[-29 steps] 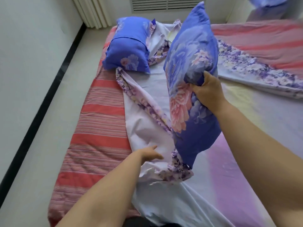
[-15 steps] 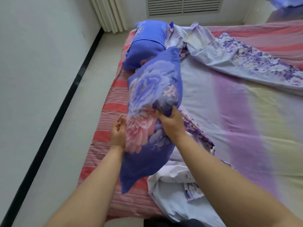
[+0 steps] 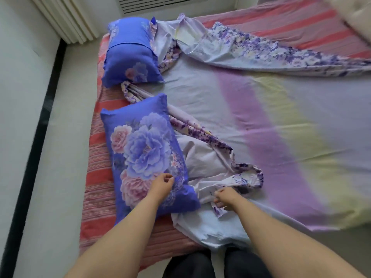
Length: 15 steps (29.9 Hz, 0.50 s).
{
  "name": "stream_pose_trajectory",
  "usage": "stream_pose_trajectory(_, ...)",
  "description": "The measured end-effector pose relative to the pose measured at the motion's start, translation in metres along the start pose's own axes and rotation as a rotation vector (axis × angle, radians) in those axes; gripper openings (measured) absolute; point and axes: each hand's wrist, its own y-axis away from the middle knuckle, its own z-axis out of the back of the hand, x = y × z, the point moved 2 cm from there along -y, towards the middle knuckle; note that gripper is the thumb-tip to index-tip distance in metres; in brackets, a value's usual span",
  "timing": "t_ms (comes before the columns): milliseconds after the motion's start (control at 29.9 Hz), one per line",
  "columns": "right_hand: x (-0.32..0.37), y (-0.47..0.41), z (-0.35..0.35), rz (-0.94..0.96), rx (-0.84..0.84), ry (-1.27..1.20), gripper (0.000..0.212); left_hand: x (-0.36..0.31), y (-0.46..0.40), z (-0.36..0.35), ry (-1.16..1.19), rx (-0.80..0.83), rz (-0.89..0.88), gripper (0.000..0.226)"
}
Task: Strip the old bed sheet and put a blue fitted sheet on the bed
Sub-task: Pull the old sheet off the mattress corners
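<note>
**A:** Stripping is half done. Old sheet (image 3: 230,109) is loose along the near-left edge and across the head end, bunched beside the near pillow (image 3: 146,153); striped mattress (image 3: 100,189) shows there. No blue fitted sheet in view.

**B:** Hands?

**A:** Left hand (image 3: 160,184) is over the near pillow, fingers loosely curled, holding nothing. Right hand (image 3: 225,196) is at the crumpled sheet edge; can't tell if it's pinching the cloth.

**B:** Advice?

**A:** Far pillow (image 3: 130,55) overlaps the sheet edge. I'd clear both pillows first, then gather the sheet from the loose corner toward the far side.
</note>
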Motion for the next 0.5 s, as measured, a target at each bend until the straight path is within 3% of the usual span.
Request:
stream_pose_trajectory(167, -0.061, 0.021, 0.08, 0.052, -0.104, -0.213, 0.036, -0.053, 0.024, -0.102, -0.215, 0.187, -0.06, 0.025)
stream_pose_trajectory(267, -0.127, 0.039, 0.131, 0.006, -0.097, -0.297, 0.026, -0.098, 0.053, -0.18, -0.347, 0.266, -0.141, 0.021)
stream_pose_trajectory(401, -0.227, 0.064, 0.21, -0.055, -0.105, -0.382, 0.015, -0.15, 0.099, -0.294, -0.364, 0.364, -0.179, 0.024)
stream_pose_trajectory(501, -0.304, 0.093, 0.283, -0.101, -0.227, -0.514, 0.019, -0.194, 0.149, -0.382, -0.365, 0.463, -0.209, 0.023)
